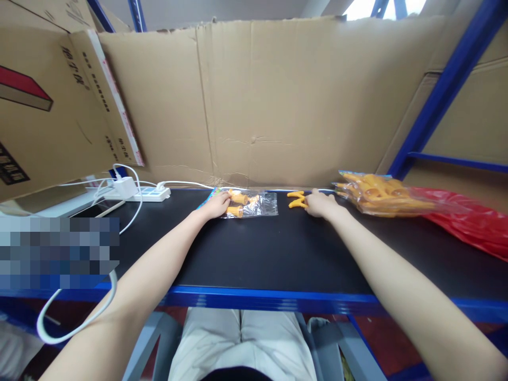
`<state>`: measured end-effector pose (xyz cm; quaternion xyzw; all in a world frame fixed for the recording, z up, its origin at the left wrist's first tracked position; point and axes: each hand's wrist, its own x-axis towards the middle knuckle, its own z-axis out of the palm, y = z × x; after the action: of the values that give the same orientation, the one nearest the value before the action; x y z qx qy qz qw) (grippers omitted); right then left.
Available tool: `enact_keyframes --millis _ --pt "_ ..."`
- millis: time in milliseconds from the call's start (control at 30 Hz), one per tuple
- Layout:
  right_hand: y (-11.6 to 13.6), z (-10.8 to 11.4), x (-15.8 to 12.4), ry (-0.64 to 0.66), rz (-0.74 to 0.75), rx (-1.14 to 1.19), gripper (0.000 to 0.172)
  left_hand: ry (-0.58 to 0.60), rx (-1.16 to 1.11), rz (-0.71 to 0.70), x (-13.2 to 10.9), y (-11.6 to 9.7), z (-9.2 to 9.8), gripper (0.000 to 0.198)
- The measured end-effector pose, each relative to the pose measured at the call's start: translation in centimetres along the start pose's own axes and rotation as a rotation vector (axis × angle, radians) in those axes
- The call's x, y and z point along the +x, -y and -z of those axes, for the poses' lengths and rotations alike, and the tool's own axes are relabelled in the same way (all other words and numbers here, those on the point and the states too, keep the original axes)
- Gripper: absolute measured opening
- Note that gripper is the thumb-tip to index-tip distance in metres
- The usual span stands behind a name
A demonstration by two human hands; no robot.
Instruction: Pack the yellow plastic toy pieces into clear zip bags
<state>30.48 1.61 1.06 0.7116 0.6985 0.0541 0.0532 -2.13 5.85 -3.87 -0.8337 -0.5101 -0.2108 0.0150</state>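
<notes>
At the back of the black tabletop, my left hand (218, 205) grips the left end of a clear plastic bag (270, 203) with a colourful header. Inside the bag lie yellow-orange cup-shaped parts (235, 211) and several small pieces. To the right of it, my right hand (318, 203) is closed at the right end of a yellow forked plastic piece (296, 200). The forked prongs point left, and the end under my fingers is hidden. Whether this is one piece or two I cannot tell.
More bagged yellow parts (369, 193) lie on the right, beside a red plastic bag (468, 217). On the left are a white power strip (153, 194) and cables. A cardboard wall (278, 100) closes off the back, and a blue metal edge (270, 297) runs along the front.
</notes>
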Motion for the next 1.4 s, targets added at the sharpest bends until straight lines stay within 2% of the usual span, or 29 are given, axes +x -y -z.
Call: enact_keyframes --millis 167,333,533,833,933,1033,1100,1200,1300,1400 --pt "0.7 0.0 -0.5 -0.021 0.009 -0.062 0.03 -0.021 -0.02 0.003 0.1 0.3 -0.3 0.036" --pt "1.6 -0.3 -0.7 -0.07 0.131 -0.104 0.03 -0.017 -0.026 0.01 0.1 0.6 -0.5 0.037" --pt "2.8 0.6 -1.7 -0.108 0.149 -0.105 0.027 -0.013 -0.021 -0.001 0.1 0.3 -0.3 0.036" --pt "3.4 1.6 -2.4 0.199 0.254 0.245 0.02 -0.001 0.017 0.001 0.3 0.6 -0.4 0.037" --pt "3.7 1.6 -2.7 0.196 0.279 0.298 0.019 0.015 0.024 0.01 0.3 0.6 -0.4 0.039" --pt "3.8 1.6 -2.8 0.127 0.328 0.24 0.016 0.018 0.018 0.015 0.3 0.6 -0.3 0.039" --pt "3.9 1.7 -3.0 0.132 0.34 0.175 0.014 0.018 0.019 0.017 0.3 0.6 -0.2 0.038" --pt "4.1 2.2 -3.5 0.165 0.266 0.067 0.013 0.026 0.027 0.02 0.2 0.5 -0.1 0.038" --pt "4.2 2.7 -3.8 0.134 0.188 0.003 0.023 0.037 0.035 0.026 0.2 0.3 0.0 0.04" --pt "3.9 2.6 -3.6 0.116 0.182 -0.033 0.023 0.044 0.038 0.026 0.1 0.1 0.1 0.04"
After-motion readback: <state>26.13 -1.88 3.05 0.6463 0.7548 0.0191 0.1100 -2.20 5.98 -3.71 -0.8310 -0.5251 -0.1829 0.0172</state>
